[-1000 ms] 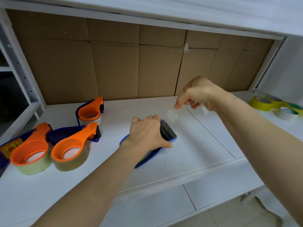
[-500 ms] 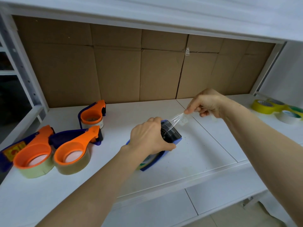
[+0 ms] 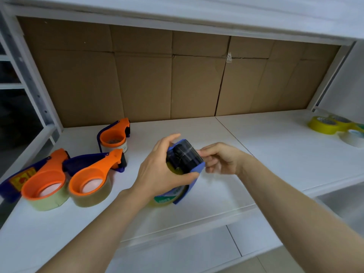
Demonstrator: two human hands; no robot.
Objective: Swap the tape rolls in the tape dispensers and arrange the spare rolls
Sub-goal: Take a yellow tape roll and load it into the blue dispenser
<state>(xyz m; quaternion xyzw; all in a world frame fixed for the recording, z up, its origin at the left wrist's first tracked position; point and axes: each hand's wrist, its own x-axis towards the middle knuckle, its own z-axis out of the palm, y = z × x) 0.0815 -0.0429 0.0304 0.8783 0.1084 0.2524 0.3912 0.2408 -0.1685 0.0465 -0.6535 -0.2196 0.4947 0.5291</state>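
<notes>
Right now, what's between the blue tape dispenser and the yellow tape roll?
Only the right hand, by the blue tape dispenser; past it, bare white shelf up to the yellow tape roll, in the head view.

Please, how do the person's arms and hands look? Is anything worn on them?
The left hand and right hand wear no gloves, and no rings show. The left forearm and right forearm are uncovered as far as the frame reaches: no sleeve, watch or bracelet.

Left grip (image 3: 157, 170), right grip (image 3: 220, 158): seemingly bare
</notes>
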